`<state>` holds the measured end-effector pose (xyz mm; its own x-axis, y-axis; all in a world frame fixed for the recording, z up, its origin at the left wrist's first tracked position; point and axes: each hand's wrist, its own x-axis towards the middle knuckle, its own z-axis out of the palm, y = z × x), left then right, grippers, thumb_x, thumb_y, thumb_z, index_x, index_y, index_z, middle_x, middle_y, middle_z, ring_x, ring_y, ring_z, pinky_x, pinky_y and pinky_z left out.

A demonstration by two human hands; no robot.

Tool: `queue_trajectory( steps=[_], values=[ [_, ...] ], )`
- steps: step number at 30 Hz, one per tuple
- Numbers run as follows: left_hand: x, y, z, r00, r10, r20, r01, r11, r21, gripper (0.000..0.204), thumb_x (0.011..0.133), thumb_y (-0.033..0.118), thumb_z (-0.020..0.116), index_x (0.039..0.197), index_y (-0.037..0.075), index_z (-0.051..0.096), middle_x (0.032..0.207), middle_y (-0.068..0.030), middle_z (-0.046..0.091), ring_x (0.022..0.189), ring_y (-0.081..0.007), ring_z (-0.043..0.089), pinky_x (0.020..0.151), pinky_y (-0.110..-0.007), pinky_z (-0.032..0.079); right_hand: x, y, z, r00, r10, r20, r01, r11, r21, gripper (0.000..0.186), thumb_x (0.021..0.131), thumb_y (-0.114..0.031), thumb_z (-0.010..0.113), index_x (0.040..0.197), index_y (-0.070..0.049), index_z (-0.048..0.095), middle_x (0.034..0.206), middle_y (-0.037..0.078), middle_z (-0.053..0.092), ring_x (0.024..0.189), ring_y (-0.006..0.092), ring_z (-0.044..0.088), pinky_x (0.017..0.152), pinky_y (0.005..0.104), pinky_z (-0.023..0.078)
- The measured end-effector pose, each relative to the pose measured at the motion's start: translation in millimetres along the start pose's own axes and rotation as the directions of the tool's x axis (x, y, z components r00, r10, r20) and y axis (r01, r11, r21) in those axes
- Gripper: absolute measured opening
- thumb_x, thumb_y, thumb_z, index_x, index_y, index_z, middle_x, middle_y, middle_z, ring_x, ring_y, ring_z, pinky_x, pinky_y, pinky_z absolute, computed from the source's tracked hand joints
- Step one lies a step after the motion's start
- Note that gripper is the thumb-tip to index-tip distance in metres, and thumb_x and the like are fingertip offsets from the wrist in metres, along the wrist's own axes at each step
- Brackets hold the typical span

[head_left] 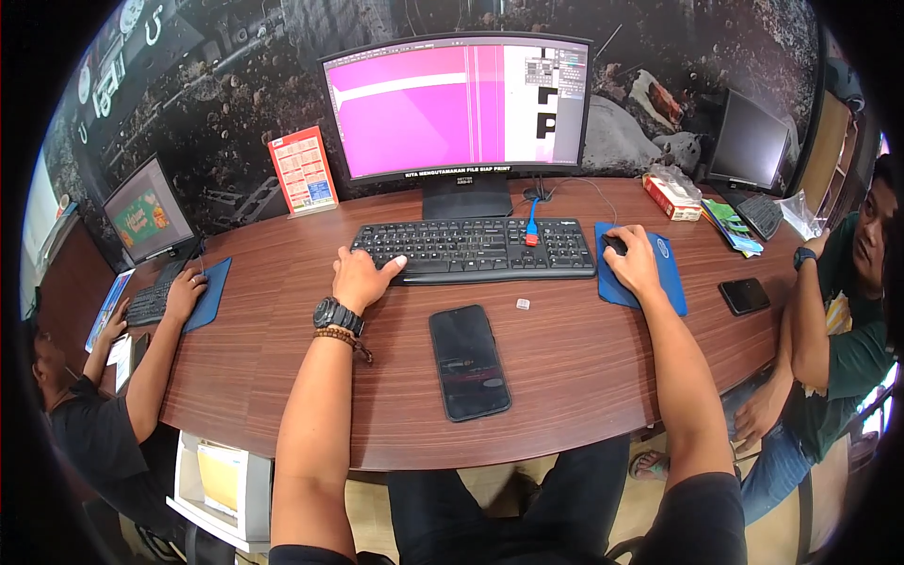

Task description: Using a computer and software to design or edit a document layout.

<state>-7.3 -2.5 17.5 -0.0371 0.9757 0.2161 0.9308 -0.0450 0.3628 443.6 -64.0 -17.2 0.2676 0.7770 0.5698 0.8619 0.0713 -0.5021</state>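
Observation:
My left hand [365,280] rests at the left end of a black keyboard [471,266], thumb stretched out along its near edge and fingers apart over the keys. It holds nothing. On that wrist are a dark watch [338,316] and a beaded bracelet [345,338]. Over at the right, my right hand [637,262] is wrapped round a black computer mouse [614,245] on a blue mouse pad [670,273]. Behind the keyboard stands a wide curved monitor [405,118] with a magenta and white layout in an editing program.
A dark phone [470,363] and a small pale piece [523,304] lie before the keyboard. A blue-and-red plug [532,235] lies across its keys. A red calendar [302,169] and tissue box [672,196] stand behind. Another person types at left; one sits right near a second phone [744,297].

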Motion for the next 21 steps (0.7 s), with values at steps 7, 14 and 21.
queue_trajectory(
  steps=[7,14,21],
  values=[
    [1.9,0.2,0.4,1.000,-0.003,-0.001,0.003,1.000,0.016,0.080,0.081,0.062,0.072,0.105,-0.014,0.068,0.132,-0.0297,0.049,0.118,-0.0473,0.053,0.092,-0.051,0.053,-0.9,0.0,0.0,0.999,-0.043,0.000,0.043,0.999,0.026,0.035,0.080,-0.021,0.066,0.111,-0.007,0.070,0.119,0.017,0.059,0.111,0.0375,0.060,0.096,0.0434,0.049],
    [2.3,0.9,0.0,1.000,-0.007,0.011,0.007,1.000,0.005,0.080,0.081,0.062,0.072,0.105,-0.013,0.068,0.133,-0.0307,0.049,0.118,-0.0484,0.053,0.093,-0.052,0.052,0.4,3.5,1.3,0.999,-0.051,0.003,0.051,0.999,0.013,0.034,0.080,-0.020,0.066,0.111,-0.006,0.071,0.118,0.018,0.059,0.110,0.0373,0.061,0.096,0.0433,0.049],
    [3.2,-2.1,1.1,1.000,0.002,0.007,-0.002,1.000,0.013,0.080,0.081,0.063,0.072,0.105,-0.013,0.068,0.133,-0.0322,0.049,0.118,-0.0494,0.053,0.093,-0.052,0.052,-0.2,2.2,1.4,0.999,-0.044,0.000,0.044,0.999,0.023,0.034,0.080,-0.020,0.067,0.111,-0.007,0.070,0.118,0.017,0.059,0.110,0.0372,0.060,0.096,0.0431,0.049]
  ],
)
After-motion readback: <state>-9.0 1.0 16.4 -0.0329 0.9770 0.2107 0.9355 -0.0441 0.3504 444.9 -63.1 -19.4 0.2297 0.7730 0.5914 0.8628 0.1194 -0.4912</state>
